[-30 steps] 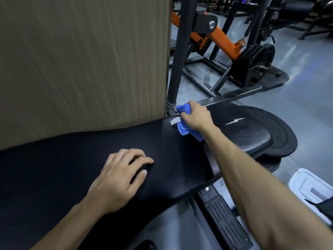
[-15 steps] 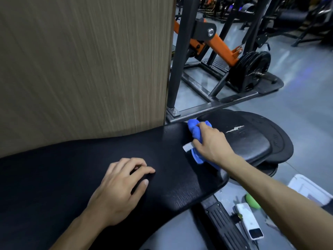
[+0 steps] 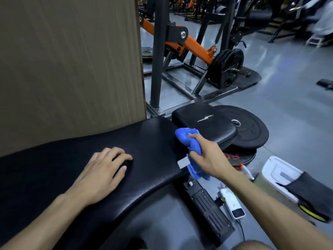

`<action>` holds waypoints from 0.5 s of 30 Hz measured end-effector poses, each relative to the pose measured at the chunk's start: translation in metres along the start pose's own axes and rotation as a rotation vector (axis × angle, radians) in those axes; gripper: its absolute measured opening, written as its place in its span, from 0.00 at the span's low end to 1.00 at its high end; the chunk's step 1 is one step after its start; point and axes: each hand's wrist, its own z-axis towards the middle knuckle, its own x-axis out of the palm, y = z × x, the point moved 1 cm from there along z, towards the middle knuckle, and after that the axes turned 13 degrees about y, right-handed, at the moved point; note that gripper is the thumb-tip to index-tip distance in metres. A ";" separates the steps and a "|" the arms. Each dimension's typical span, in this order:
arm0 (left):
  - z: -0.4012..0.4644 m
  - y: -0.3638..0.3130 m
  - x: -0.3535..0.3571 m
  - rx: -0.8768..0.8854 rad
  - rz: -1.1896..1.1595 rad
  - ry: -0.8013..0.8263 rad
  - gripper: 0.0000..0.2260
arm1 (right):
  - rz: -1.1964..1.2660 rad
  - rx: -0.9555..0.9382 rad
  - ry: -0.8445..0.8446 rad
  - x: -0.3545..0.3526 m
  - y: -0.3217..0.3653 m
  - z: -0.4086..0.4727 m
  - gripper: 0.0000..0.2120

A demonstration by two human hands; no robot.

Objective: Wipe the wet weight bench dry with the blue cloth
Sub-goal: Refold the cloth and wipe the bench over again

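Head view: right hand (image 3: 209, 157) clutches blue cloth (image 3: 189, 139) at bench (image 3: 153, 141) edge; left hand (image 3: 102, 170) flat, released.

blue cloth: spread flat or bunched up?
Bunched. The blue cloth is wadded in the right hand, one lump above the fingers and a tail hanging off the bench pad edge.

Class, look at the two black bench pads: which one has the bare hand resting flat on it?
The long pad nearest the camera: the left hand lies on it. The small pad beyond bears a silver logo.

The black weight bench (image 3: 153, 141) bears a flat left hand (image 3: 102, 170) and the blue cloth (image 3: 191, 141).
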 end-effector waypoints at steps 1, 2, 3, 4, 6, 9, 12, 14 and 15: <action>0.005 -0.002 -0.003 0.016 0.026 0.012 0.18 | 0.068 0.015 -0.037 0.000 -0.002 -0.012 0.20; 0.012 -0.006 -0.006 0.034 0.047 0.023 0.18 | 0.166 0.033 -0.086 0.001 -0.007 -0.027 0.18; 0.021 -0.011 -0.008 0.050 0.055 0.030 0.18 | 0.298 0.046 -0.135 0.004 -0.012 -0.042 0.16; 0.031 -0.016 -0.010 0.063 0.052 0.031 0.19 | 0.442 0.072 -0.196 0.010 -0.020 -0.059 0.14; 0.056 -0.031 -0.012 0.096 0.027 0.026 0.19 | 0.699 0.163 -0.420 0.028 -0.034 -0.092 0.07; 0.103 -0.058 -0.006 0.161 -0.020 0.022 0.15 | 1.140 0.377 -0.718 0.057 -0.045 -0.116 0.03; 0.134 -0.074 0.007 0.179 -0.030 0.041 0.14 | 1.567 0.384 -0.859 0.062 -0.054 -0.097 0.07; 0.140 -0.075 0.013 0.151 -0.048 0.022 0.16 | 1.687 0.291 -0.847 0.051 -0.053 -0.069 0.15; 0.140 -0.074 0.014 0.143 -0.061 0.011 0.16 | 1.686 0.225 -0.810 0.046 -0.047 -0.055 0.14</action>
